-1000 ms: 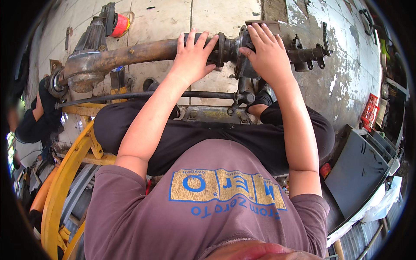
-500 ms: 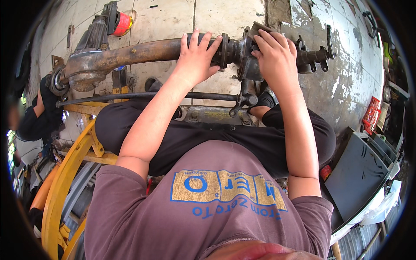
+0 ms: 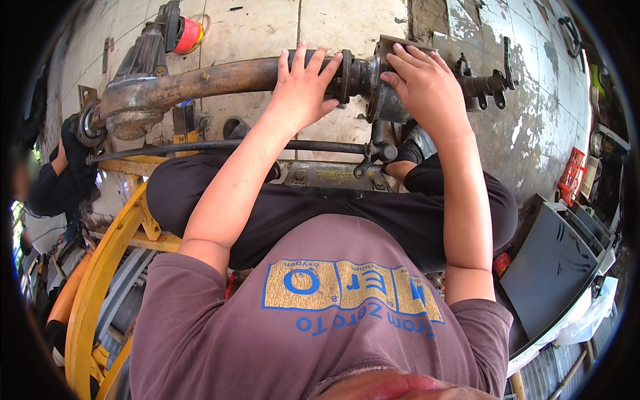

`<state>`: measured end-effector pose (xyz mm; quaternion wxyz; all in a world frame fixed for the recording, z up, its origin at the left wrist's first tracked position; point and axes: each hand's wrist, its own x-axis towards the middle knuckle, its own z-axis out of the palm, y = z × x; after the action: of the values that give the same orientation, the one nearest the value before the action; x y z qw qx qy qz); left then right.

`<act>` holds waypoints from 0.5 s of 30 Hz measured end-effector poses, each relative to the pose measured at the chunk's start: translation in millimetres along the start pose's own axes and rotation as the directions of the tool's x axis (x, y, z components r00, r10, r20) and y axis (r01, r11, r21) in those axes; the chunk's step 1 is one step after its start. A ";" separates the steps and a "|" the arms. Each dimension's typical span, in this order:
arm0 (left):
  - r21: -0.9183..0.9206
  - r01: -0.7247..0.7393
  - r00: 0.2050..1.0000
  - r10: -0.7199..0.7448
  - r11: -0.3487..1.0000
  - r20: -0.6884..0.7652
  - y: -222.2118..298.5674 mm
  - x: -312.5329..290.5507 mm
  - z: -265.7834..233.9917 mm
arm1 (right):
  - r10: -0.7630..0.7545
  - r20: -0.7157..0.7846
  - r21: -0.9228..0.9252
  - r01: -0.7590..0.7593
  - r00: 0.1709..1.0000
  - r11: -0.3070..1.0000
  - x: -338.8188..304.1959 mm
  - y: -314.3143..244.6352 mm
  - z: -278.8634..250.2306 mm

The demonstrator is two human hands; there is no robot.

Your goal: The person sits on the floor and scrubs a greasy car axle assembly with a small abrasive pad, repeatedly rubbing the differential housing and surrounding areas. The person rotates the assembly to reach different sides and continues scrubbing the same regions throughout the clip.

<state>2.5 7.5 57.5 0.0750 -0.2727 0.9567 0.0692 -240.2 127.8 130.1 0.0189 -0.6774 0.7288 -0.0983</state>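
A long rusty axle housing (image 3: 220,81) spans the view in front of me, with a bulging differential case at its left. My left hand (image 3: 303,90) lies on its tube beside the round flange (image 3: 345,79), fingers spread. At the right end is a dark, greasy steering knuckle (image 3: 385,107) with a flat plate edge (image 3: 393,44) on top. My right hand (image 3: 430,87) curls over that knuckle, fingers together across the top, thumb on the near side; the palm hides part of it. Below runs a thin tie rod (image 3: 267,146) with a joint at its right end.
At the far left, another person's hand (image 3: 60,160) is near the axle end. A yellow metal frame (image 3: 110,267) stands at my left. A red tin (image 3: 189,35) sits behind the differential. To my right are a grey metal box (image 3: 547,267) and a red package (image 3: 572,177).
My right hand has shifted slightly right. The knuckle's plate edge under it has turned from tilted to nearly level. My left hand stays in place on the axle tube.
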 end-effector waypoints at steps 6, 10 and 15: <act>0.012 -0.003 1.000 0.003 1.000 0.000 -0.5 0.7 1.1 | 0.030 0.015 -0.007 -0.030 0.999 1.000 -3.8 -4.6 4.1; 0.015 -0.011 1.000 0.011 1.000 -0.015 0.4 1.7 1.6 | 0.031 0.058 -0.052 -0.028 0.998 0.998 -3.4 -1.5 7.7; -0.006 -0.006 1.000 0.006 1.000 -0.024 -1.5 -0.4 4.3 | 0.075 0.196 -0.091 -0.058 0.978 0.994 -0.3 -9.8 -11.5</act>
<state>4.1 7.3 53.3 0.0623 -0.2710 0.9581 0.0692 -232.4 128.8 143.0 0.0662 -0.6594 0.7489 0.0014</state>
